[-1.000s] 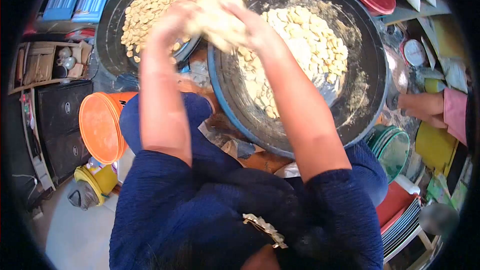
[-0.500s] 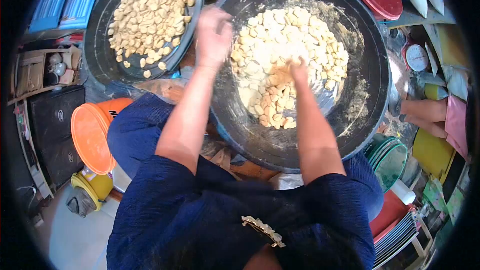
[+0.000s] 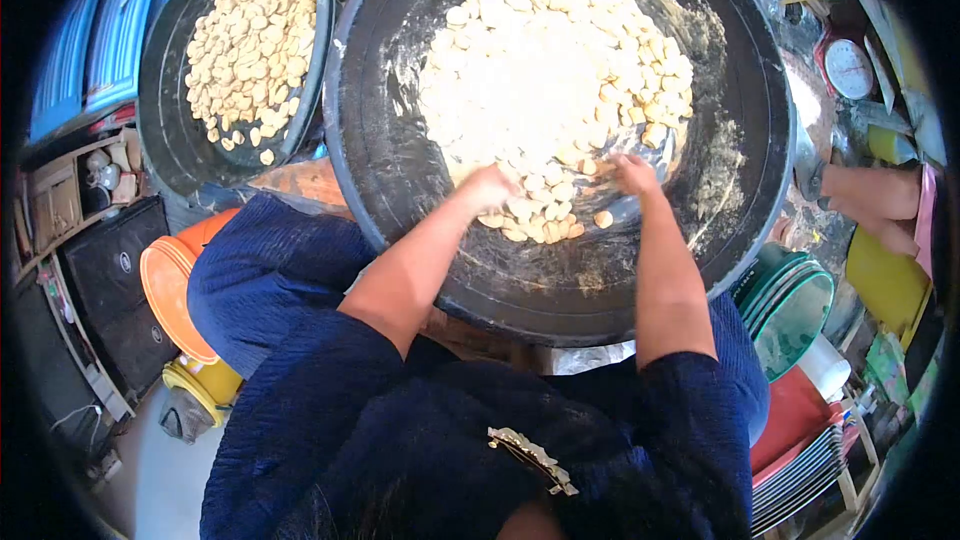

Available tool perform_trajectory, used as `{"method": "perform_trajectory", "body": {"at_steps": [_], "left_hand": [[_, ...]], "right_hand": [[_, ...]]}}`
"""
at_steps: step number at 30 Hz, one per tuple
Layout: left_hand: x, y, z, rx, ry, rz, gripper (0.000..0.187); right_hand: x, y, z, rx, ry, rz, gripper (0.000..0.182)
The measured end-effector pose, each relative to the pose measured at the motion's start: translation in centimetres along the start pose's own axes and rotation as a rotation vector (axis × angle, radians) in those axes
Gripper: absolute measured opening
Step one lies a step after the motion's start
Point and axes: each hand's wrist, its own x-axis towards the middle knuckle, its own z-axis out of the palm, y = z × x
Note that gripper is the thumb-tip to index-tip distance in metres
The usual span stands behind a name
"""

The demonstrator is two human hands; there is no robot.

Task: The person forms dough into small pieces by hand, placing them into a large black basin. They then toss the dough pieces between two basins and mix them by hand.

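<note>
A large black round tub (image 3: 455,285) rests before my lap, holding a heap of pale, flat, rounded pieces (image 3: 640,70) that look floury; sunlight washes out its middle. At the heap's near left edge, my left hand (image 3: 488,188) touches the pieces, its fingers lost in glare. My right hand (image 3: 637,176) is at the near right edge, fingers apart, close to a few loose pieces. Whether anything sits under its fingertips is hard to see. Farther left, a smaller dark tub (image 3: 165,130) holds browner pieces (image 3: 250,50) of similar shape.
An orange bucket (image 3: 165,290) and a yellow bucket (image 3: 215,385) stand left of my knee. Stacked green tubs (image 3: 795,325) and a red container (image 3: 795,420) are at the right. A dial scale (image 3: 848,70) and another person's leg (image 3: 875,192) appear farther right.
My left hand has come from the tub's left rim down to the heap's near edge. My right hand has shifted right and nearer, out of the heap's middle. The view has shifted slightly.
</note>
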Motion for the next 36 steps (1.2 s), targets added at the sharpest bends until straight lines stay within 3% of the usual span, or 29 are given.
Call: {"method": "perform_trajectory", "body": {"at_steps": [1, 2, 4, 5, 7, 8, 10, 11, 12, 14, 18, 20, 22, 24, 26, 28, 29, 32, 33, 34, 36], "left_hand": [[0.9, -1.8, 0.2, -0.129, 0.376, -0.022, 0.027], [0.2, -1.7, -1.3, 0.016, 0.547, -0.058, 0.031], [6.9, -8.6, -0.5, -0.546, 0.725, -0.070, 0.032], [5.5, -7.3, -0.8, -0.542, 0.725, -0.075, 0.032], [1.3, -2.7, -2.2, -1.166, 0.102, -0.085, 0.034], [1.4, -2.6, -2.2, -1.160, 0.100, -0.080, 0.034], [1.5, -3.4, -1.6, -0.962, -0.128, -0.063, 0.035], [2.0, -3.9, -1.1, -0.880, -0.223, -0.031, 0.032], [1.8, -3.4, -0.8, -0.878, -0.227, -0.028, 0.032], [0.9, -2.1, 0.0, -1.052, -0.450, 0.130, 0.026], [-0.9, -0.5, -1.2, -1.110, -0.635, 0.075, 0.024], [-1.7, -0.3, -1.7, -1.085, -0.582, 0.066, 0.030], [-1.6, -0.7, -1.9, -1.053, -0.531, 0.053, 0.036], [-0.7, -1.4, -1.5, -0.984, -0.510, 0.173, 0.036], [-0.9, -1.3, -1.1, -0.960, -0.454, 0.186, 0.037], [-0.5, -1.5, -0.8, -0.935, -0.401, 0.199, 0.039], [0.1, -2.2, -0.8, -0.803, -0.458, 0.132, 0.039], [-0.4, -1.9, -1.2, -0.530, -0.482, 0.071, 0.036], [-0.9, -1.5, -1.2, -0.390, -0.458, 0.072, 0.033], [-1.8, -0.6, -1.5, -0.393, -0.456, 0.071, 0.033], [-3.2, 0.8, -2.3, -0.432, -0.138, 0.073, 0.027]], "right_hand": [[-0.3, 0.1, 1.6, 0.136, -0.160, 0.097, 0.049], [-0.8, -0.6, 4.2, 0.269, -0.319, 0.187, 0.056], [-2.7, -2.7, 11.7, 0.393, -0.244, 0.164, 0.068], [-3.5, -3.5, 14.8, 0.396, -0.248, 0.168, 0.068], [-4.5, -4.5, 18.5, 0.312, -0.298, -0.086, 0.055], [-4.5, -4.8, 18.1, 0.317, -0.293, -0.090, 0.055], [-5.0, -4.8, 16.9, 0.169, -0.577, -0.119, 0.047], [-7.1, -5.9, 14.4, 0.240, -0.701, -0.266, 0.039], [-7.8, -6.3, 12.2, 0.240, -0.697, -0.266, 0.039], [-8.8, -6.3, 8.5, 0.216, -0.732, -0.113, 0.030], [-10.2, -5.6, 3.9, 0.309, -0.618, -0.140, 0.021], [-9.1, -4.1, 2.1, 0.354, -0.520, 0.010, 0.020], [-9.1, -3.3, 1.1, 0.382, -0.457, 0.008, 0.022], [-10.5, -3.6, 0.7, 0.519, -0.398, -0.035, 0.024], [-9.9, -3.2, 1.1, 0.550, -0.457, -0.130, 0.023], [-9.5, -3.5, 2.1, -0.118, -0.206, -0.222, 0.028], [-9.6, -3.9, 2.5, -0.119, -0.203, -0.223, 0.028], [-9.6, -5.5, 3.6, -0.615, -0.087, -0.242, 0.049], [-8.7, -5.0, 4.2, -0.735, -0.137, -0.370, 0.050], [-8.4, -5.3, 5.2, -0.737, -0.140, -0.371, 0.050], [-7.8, -6.3, 7.7, -0.588, 0.068, -0.334, 0.050]]}}
